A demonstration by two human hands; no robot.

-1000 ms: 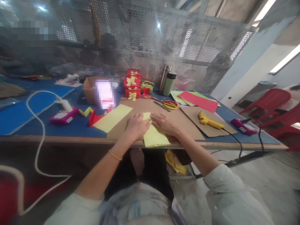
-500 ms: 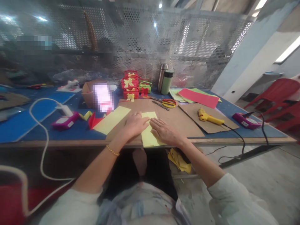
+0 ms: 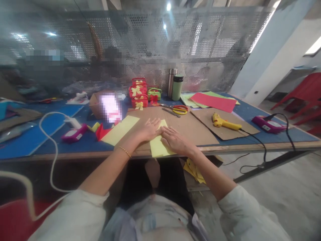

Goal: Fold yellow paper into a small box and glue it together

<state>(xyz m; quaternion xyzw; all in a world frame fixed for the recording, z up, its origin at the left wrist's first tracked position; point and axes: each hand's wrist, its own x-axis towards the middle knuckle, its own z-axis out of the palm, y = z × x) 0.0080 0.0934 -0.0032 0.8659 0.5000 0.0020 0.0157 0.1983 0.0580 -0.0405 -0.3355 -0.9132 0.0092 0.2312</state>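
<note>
A pale yellow sheet of paper (image 3: 158, 149), seemingly folded, lies at the table's front edge, partly on a brown cardboard sheet (image 3: 194, 129). My left hand (image 3: 149, 130) lies palm down across its upper left part, fingers stretched out. On the paper's right side rests my right hand (image 3: 175, 140), also flat, with fingers extended and nearly meeting the left ones. Both hands touch the paper and hide much of it. Left of them is another yellow sheet (image 3: 122, 129), with a red folded piece (image 3: 101, 132) beside it.
Scissors (image 3: 180, 109), a yellow glue gun (image 3: 225, 123) on cardboard and red paper (image 3: 214, 102) lie to the right. Small red boxes with bows (image 3: 139, 95), a green box (image 3: 154, 94) and a green bottle (image 3: 178, 87) stand behind. Purple power strips (image 3: 75, 133) sit at both sides.
My left hand has slid slightly right and up across the paper, and its fingers now lie more outstretched. My right hand stays nearly in place. The camera view has shifted a little.
</note>
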